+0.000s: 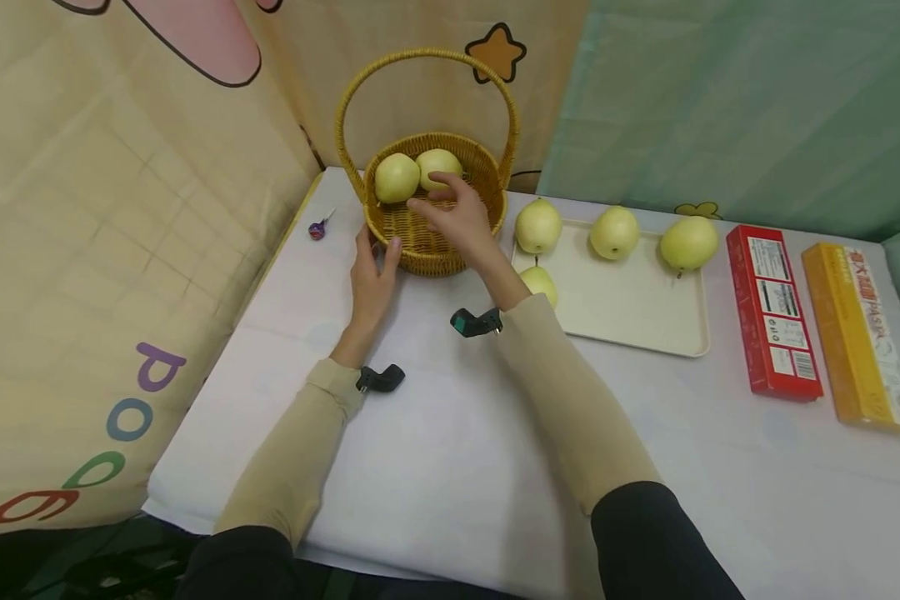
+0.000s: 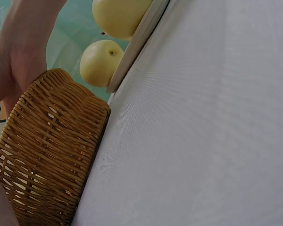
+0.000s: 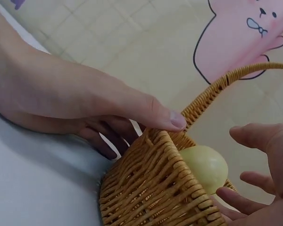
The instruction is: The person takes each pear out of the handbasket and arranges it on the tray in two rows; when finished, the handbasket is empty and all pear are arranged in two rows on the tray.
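Observation:
A wicker basket with a tall hoop handle stands at the back of the table, with two pale yellow-green pears, a left pear and a right pear, inside. My left hand holds the basket at its near left side, thumb at the rim and fingers against the outer wall, as the right wrist view shows. Over the basket's opening is my right hand, its fingers spread and holding nothing, close to the right pear. In the right wrist view one pear shows behind the rim.
Right of the basket, a cream tray bears several more pears. Farther right lie a red box and a yellow pasta box. A wrapped lollipop lies left of the basket. Printed curtains hang behind and at the left.

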`<state>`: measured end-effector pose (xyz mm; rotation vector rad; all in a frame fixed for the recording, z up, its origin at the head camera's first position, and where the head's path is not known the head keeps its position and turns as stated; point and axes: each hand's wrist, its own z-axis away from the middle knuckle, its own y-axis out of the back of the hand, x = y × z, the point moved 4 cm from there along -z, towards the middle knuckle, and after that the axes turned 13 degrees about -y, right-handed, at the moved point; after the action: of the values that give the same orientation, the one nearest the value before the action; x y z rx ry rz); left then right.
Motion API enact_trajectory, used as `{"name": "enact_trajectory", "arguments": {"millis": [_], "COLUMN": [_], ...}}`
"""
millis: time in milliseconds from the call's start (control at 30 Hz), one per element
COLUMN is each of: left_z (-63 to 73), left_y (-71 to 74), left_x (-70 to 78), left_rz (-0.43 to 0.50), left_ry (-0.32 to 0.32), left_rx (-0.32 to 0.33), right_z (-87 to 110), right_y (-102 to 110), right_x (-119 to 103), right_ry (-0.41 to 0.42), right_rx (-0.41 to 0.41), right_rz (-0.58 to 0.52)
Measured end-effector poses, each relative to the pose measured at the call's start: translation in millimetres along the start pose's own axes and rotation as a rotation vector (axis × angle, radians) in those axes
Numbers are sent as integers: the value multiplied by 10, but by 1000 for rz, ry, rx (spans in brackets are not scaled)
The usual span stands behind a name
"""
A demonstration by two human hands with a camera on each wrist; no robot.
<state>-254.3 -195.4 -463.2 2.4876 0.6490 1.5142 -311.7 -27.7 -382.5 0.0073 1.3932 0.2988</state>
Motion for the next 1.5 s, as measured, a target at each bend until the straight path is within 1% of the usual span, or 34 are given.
{"name": "enact_trajectory", "arguments": {"millis": [67,133,267,333,467,567,700,933,1067,1267,1367,1500], "left_z": [-10,-13,-18,-17,-12,-18,-29,-21,-30,-23,-12,-4], "left_y": [-2,-10,-35,-49,-60,-58,-41,-30,-51,-76,-79,-83], "left_x": [-2,-6,-15,-23,-31,-33,-21,-26,-10,-9,-11,-5], "left_rz": [1,0,2,3,5,3,4,-6,-6,-15,-17,-14], "left_ry": [0,5,13,13,17,17,12,11,14,24,26,25], "left_rx": [3,5,0,-3,-6,-10,0,7,6,8,9,7], "right_z": [-112,-197,-311,-353,-409,-448,-500,-577,-600,-599,-585,-565], "right_y": [-45,-75,-114,-132,-170,-191,-213,-284,-284,-230,-214,-191], "right_x": [-13,-20,-6,5,11,5,-9,-26,-30,2,15,35], "right_ry": [-27,-52,-98,-122,-178,-213,-250,-312,-326,-304,-291,-263], "right_rx": [-30,-35,-60,-86,-150,-192,-219,-274,-272,-221,-194,-136], "right_rz": [-7,5,-40,-65,-94,-150,-204,-248,-289,-296,-296,-257]}}
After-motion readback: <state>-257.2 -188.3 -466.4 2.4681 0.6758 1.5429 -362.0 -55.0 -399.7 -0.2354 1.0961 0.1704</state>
